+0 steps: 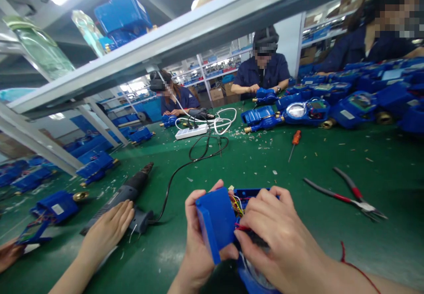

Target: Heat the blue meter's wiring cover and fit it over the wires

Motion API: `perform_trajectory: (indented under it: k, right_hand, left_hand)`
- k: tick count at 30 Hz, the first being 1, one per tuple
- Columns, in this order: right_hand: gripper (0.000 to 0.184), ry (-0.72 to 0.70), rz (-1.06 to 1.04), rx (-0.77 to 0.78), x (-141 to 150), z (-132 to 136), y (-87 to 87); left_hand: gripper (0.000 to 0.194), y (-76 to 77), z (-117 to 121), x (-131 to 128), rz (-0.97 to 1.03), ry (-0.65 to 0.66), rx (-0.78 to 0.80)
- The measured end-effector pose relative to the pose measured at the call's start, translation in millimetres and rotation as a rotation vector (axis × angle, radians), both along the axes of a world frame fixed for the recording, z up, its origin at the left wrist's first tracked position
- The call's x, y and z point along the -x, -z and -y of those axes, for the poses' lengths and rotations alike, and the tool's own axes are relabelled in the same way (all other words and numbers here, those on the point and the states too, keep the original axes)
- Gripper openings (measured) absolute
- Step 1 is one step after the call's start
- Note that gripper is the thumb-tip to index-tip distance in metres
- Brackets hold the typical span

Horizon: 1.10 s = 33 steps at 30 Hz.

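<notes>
My left hand (pixel 194 236) is wrapped round a blue plastic cover (pixel 217 216), holding it tilted up beside the open blue meter housing (pixel 253 278). Coloured wires (pixel 237 203), among them yellow, white and red, run between cover and housing. Over the housing, my right hand (pixel 274 228) pinches red wires (pixel 243 227) between thumb and fingers. The back of that hand hides much of the inside. A round clear window shows at the lower part of the housing, partly covered by my right hand and a dark shape.
To the left, a co-worker's hand (pixel 111 225) rests on a heat gun (pixel 129 192). Pliers (pixel 347 197) and an orange-handled screwdriver (pixel 294 144) lie to the right. A power strip (pixel 191 131) with cables, several blue meters (pixel 306 111) and co-workers are beyond. A shelf (pixel 165 42) crosses overhead.
</notes>
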State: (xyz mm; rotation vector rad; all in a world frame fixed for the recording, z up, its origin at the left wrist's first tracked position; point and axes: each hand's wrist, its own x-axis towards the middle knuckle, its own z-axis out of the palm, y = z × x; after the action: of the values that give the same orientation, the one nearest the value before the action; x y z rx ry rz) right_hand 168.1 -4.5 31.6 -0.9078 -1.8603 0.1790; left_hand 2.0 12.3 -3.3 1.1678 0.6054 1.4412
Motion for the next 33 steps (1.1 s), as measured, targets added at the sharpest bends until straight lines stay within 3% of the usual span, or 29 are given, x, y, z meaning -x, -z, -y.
perform_trajectory:
  k: [4,10,13,19,26,33]
  right_hand:
    - [0.023,-0.119,0.03,0.117,-12.0,-3.3,-11.0]
    - [0.006,-0.122,-0.085,0.307,-17.6,-27.1,-15.4]
    - [0.009,-0.168,-0.051,0.425,-13.3,-35.2,-18.9]
    - [0.02,-0.103,-0.022,0.45,-8.4,-42.2,-25.8]
    - [0.017,-0.209,-0.07,0.597,-15.2,-55.4,-23.7]
    - [0.013,-0.372,-0.185,0.725,-18.6,-54.4,-26.6]
  left_hand:
    - [0.092,2.0,-3.1,4.1,0.029,0.096,-0.004]
    - [0.093,-6.3,1.9,3.4,-0.005,0.07,0.148]
    - [0.096,1.4,-0.4,6.8,-0.015,0.081,0.149]
    - [0.109,13.4,-4.2,13.0,0.015,0.113,0.175]
    - [0.11,19.1,-6.9,11.5,0.11,0.179,0.221]
    - [0.118,-5.2,-1.2,8.1,0.003,0.206,0.318]
